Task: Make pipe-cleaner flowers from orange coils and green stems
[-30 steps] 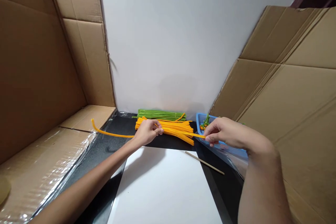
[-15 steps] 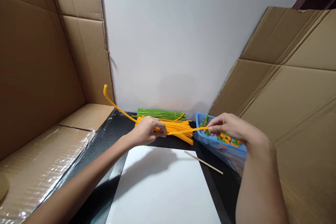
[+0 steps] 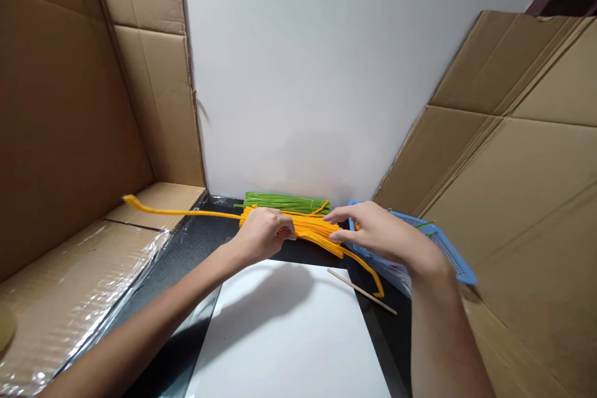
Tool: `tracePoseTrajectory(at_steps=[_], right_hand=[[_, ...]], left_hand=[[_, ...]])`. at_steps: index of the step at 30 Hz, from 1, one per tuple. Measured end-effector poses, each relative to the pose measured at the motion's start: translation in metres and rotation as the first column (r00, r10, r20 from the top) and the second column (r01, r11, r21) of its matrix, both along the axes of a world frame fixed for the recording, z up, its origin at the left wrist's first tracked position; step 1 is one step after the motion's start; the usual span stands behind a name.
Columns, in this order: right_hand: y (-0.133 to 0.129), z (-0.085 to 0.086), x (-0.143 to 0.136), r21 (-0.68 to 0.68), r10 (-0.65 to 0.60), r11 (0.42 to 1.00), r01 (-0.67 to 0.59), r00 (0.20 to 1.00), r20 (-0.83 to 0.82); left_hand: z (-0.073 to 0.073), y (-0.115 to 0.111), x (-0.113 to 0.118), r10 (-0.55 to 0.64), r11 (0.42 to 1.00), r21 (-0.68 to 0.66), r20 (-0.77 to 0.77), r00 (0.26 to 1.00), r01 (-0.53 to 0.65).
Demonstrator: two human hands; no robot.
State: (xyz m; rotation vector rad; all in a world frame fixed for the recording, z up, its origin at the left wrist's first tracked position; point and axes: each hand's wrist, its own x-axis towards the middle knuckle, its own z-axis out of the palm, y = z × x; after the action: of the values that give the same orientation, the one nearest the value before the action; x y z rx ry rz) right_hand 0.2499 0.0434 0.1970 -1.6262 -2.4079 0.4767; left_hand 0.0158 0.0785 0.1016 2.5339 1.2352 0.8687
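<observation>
My left hand [image 3: 267, 233] has its fingers closed round a long orange fuzzy stem [image 3: 186, 212], over the orange bundle [image 3: 317, 228]. One bent end of an orange stem sticks out far to the left, and another curved end hangs down at the right of the bundle. My right hand [image 3: 364, 227] is at the bundle's right end, its thumb and fingers apart with nothing between them. Behind the orange bundle lies a bundle of green stems [image 3: 284, 202] against the wall.
A blue basket [image 3: 459, 261] stands at the right, partly hidden by my right hand and forearm. A white sheet [image 3: 289, 336] lies in front on the black surface, with a thin wooden stick [image 3: 382, 305] across its right edge. Cardboard panels [image 3: 153, 99] rise at both sides.
My right hand has let go of the orange stem and moved left, its fingers opening. The stem's left end has dropped and reaches further left. More of the basket's right side shows.
</observation>
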Motion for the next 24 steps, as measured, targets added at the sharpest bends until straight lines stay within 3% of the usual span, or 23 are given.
tracePoseTrajectory(at_steps=[4, 9, 12, 16, 20, 24], right_hand=[[-0.006, -0.006, -0.035, 0.012, 0.096, 0.995, -0.097, 0.995, 0.032], [0.003, -0.017, -0.042, 0.175, 0.109, 0.978, -0.114, 0.993, 0.039], [0.01, -0.02, -0.034, 0.215, 0.109, 0.971, -0.105, 0.994, -0.007], [0.014, -0.016, -0.018, 0.156, 0.069, 0.986, -0.059, 0.996, -0.057], [0.017, -0.008, 0.008, 0.082, -0.039, 0.996, 0.044, 0.997, -0.063], [0.018, -0.004, 0.034, 0.049, -0.176, 0.984, 0.174, 0.983, 0.047]], left_hand=[[0.004, -0.003, 0.0, 0.03, 1.0, 0.004, 0.046, 0.998, -0.03], [0.009, -0.006, 0.0, -0.008, 0.999, -0.038, 0.229, 0.973, 0.017], [0.011, -0.004, -0.003, -0.008, 0.999, -0.038, 0.241, 0.97, 0.018], [0.016, 0.005, -0.014, 0.033, 0.999, 0.006, 0.096, 0.995, -0.034], [0.02, 0.012, -0.026, 0.015, 1.0, 0.023, -0.023, 1.0, -0.015], [0.02, 0.012, -0.027, -0.043, 0.998, -0.05, 0.084, 0.996, 0.047]])
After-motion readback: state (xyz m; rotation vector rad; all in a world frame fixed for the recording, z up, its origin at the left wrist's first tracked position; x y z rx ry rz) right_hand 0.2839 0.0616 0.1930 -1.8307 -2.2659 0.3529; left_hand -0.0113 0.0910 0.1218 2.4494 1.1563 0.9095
